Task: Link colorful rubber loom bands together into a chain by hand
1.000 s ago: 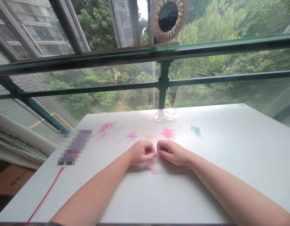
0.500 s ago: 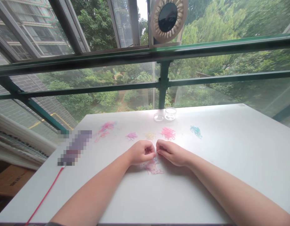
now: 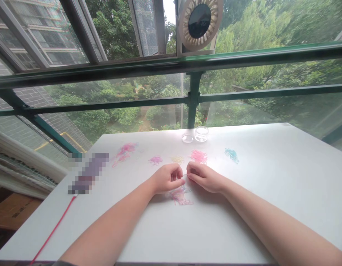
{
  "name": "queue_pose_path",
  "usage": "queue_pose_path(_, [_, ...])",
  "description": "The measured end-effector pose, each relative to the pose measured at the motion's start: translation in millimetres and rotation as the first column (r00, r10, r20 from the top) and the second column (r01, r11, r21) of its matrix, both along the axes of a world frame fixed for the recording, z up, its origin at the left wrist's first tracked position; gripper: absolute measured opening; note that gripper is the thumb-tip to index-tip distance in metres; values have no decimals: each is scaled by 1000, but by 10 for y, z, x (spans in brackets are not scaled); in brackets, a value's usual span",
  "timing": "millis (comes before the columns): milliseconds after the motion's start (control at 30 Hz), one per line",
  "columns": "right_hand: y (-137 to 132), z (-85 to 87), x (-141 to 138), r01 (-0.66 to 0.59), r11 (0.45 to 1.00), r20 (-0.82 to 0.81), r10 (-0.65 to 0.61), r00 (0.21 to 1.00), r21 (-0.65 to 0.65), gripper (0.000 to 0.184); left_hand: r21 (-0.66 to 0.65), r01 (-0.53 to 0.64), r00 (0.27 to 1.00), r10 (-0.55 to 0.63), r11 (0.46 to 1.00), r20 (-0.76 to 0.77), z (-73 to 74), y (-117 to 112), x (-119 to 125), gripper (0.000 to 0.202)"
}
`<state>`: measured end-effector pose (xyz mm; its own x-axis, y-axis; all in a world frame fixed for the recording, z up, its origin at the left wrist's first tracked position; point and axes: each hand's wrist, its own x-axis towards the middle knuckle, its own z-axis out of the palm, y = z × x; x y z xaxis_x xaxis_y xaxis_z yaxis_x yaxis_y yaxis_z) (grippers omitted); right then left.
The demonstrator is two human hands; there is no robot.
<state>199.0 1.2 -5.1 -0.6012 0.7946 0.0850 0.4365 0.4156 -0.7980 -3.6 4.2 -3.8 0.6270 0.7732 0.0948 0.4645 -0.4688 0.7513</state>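
Observation:
My left hand [image 3: 166,178] and my right hand [image 3: 203,176] rest on the white table [image 3: 270,177], fingertips nearly touching, both with fingers curled in a pinch. What they pinch is too small to make out. Just below them lies a mixed pile of thin pink and blue rubber bands [image 3: 179,195]. Beyond the hands sit sorted small piles: magenta [image 3: 155,160], yellow [image 3: 177,159], pink [image 3: 199,156] and teal [image 3: 232,154].
A larger pink scatter [image 3: 123,152] lies at the left. A small clear jar [image 3: 201,133] and its lid [image 3: 187,138] stand at the table's far edge by the green railing [image 3: 192,98]. A red cord [image 3: 53,231] runs off the near left corner.
My right hand has shifted slightly up and away from the mixed pile; the left hand's fingers have opened a little. The piles have not moved.

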Motion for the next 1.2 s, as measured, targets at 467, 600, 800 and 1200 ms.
queue_pose_path(467, [-16, 11, -4, -18, 999, 48, 16, 999, 43, 5, 37, -41, 999, 41, 998, 3, -33, -4, 35, 16])
queue_pose_path(600, [-12, 8, -5, -15, 999, 57, 12, 998, 44, 5, 47, -38, 999, 38, 998, 4, -48, -1, 34, 17])
queue_pose_path(800, [-5, -2, -3, -21, 999, 43, 19, 999, 44, 4, 48, -9, 1000, 9, 999, -11, -61, 10, 27, 20])
queue_pose_path(1200, [-5, 1, -3, -18, 999, 40, 17, 999, 44, 4, 43, 10, 1000, -9, 999, -27, -37, 5, 17, 20])
